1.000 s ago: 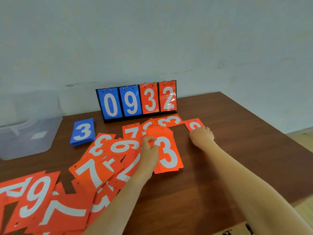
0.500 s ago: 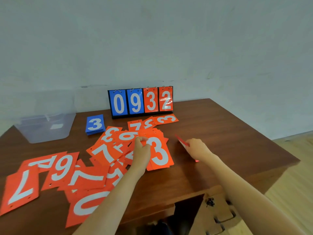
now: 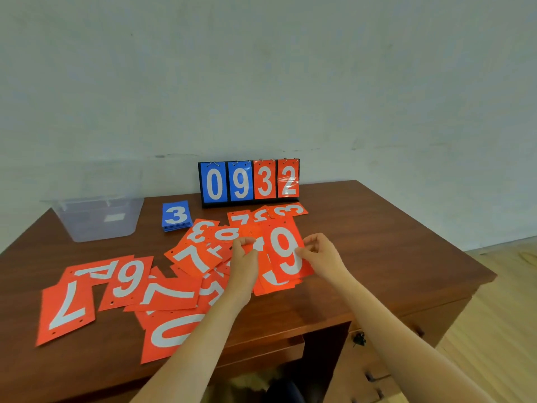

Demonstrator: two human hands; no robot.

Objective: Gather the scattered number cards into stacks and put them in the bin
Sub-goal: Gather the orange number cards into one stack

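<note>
Your right hand (image 3: 319, 254) pinches the right edge of one orange 9 card (image 3: 286, 251), thumb against curled fingers, holding it over the single orange stack (image 3: 273, 285) at frame centre. Your left hand (image 3: 244, 258) curls its fingers round that stack's left edge. About a dozen loose orange cards (image 3: 128, 283) sprawl from centre to lower left, too overlapped for an exact count. One blue stack (image 3: 175, 216), a 3 on top, lies left of centre. One clear bin (image 3: 96, 225) sits mid-left on the table (image 3: 377, 228). One scoreboard (image 3: 250, 181) behind shows four digits: two blue, two orange.
</note>
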